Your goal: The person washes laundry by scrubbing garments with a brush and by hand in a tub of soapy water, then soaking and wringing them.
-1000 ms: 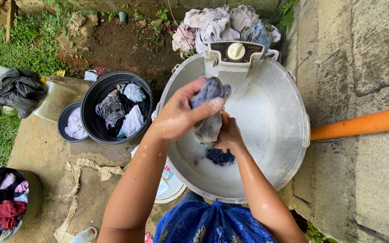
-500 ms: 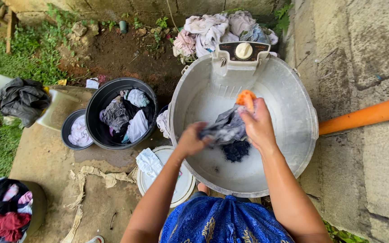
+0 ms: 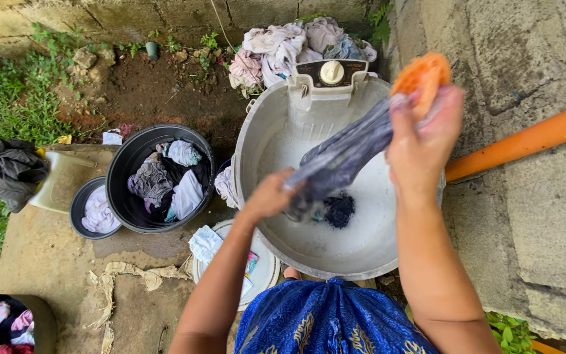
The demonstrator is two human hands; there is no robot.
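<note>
Judging by the scene, the wash is only partly done: a black tub (image 3: 140,152) at left holds wrung pieces, while a heap of laundry (image 3: 283,42) waits behind the grey basin (image 3: 257,131). The left hand (image 3: 266,196) pinches the low end of a wet grey garment (image 3: 342,157) stretched above the suds; the right hand (image 3: 420,141) grips its raised end together with an orange sponge-like thing (image 3: 420,75). A dark cloth (image 3: 339,210) soaks below. The right-hand fingers are blurred.

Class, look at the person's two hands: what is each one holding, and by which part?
Both grip a wet grey garment: left hand at its lower end, right hand at its upper end, with an orange sponge-like thing.
</note>
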